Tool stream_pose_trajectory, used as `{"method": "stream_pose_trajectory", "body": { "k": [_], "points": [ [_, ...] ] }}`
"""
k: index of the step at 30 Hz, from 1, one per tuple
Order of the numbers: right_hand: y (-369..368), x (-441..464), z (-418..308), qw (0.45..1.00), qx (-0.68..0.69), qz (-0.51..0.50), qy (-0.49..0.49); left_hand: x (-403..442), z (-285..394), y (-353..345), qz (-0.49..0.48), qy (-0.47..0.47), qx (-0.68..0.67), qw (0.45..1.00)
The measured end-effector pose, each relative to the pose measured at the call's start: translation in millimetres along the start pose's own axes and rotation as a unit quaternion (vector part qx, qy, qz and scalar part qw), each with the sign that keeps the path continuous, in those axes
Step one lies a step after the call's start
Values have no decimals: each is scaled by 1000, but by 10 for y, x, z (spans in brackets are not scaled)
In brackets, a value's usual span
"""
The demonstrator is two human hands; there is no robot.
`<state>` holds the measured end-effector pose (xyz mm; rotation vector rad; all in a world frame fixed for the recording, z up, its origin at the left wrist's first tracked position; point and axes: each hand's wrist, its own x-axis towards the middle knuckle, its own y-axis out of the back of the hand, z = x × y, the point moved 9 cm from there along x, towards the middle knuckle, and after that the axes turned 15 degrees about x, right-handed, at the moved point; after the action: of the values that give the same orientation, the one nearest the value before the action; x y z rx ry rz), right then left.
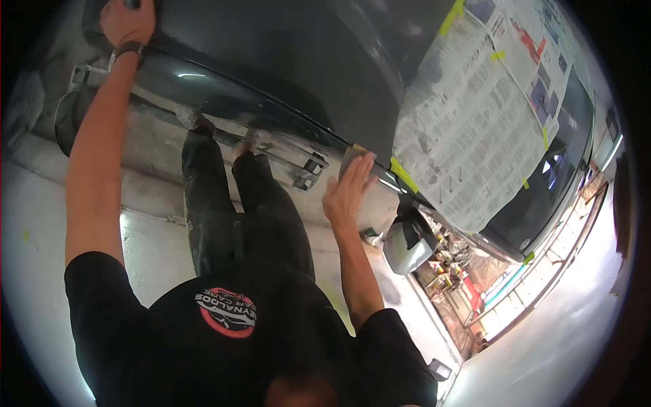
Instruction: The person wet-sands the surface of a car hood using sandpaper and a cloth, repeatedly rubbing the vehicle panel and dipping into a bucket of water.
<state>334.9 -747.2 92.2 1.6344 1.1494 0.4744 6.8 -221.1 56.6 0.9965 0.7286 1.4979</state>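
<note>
A dark car body panel [285,57] fills the top of the view. Under the flat, outstretched fingers of my right hand [347,192] is a grey piece of sandpaper [355,156] with a tan edge. The hand presses it against the panel's lower edge, just left of the newspaper masking. My left hand [127,26] is far to the upper left, at the panel's other end. Its fingers are curled by a small dark object [132,3], cut off by the frame's top and too little seen to name.
Newspaper sheets [461,129] are held over the glass by yellow-green tape [405,175]. A side mirror [409,241] juts out right of my right hand. My legs [210,203] stand close below the car. Cluttered items [451,264] lie beyond the mirror.
</note>
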Motion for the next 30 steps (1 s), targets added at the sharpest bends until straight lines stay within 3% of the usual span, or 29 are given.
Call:
{"method": "stream_pose_trajectory", "body": {
  "k": [4, 6, 12, 18, 24, 27, 30],
  "points": [
    [-194, 607, -786, 995, 80, -16, 65, 86, -309, -44, 186, -42, 68, 979],
    [-180, 678, -899, 990, 99, -32, 96, 148, -332, -59, 183, -67, 92, 976],
    [269, -60, 320, 999, 16, 42, 20, 207, -385, -128, 171, -42, 112, 978],
    [386, 702, -39, 994, 64, 32, 86, 266, -490, -242, 100, -33, 100, 989],
    [382, 7, 482, 995, 22, 16, 91, 203, -459, -185, 136, -14, 129, 982],
    [524, 661, 126, 990, 59, 23, 123, 219, -415, -175, 97, -1, 88, 991],
    [472, 632, 233, 989, 57, 10, 139, 236, -419, -179, 128, -46, 121, 983]
  ]
}}
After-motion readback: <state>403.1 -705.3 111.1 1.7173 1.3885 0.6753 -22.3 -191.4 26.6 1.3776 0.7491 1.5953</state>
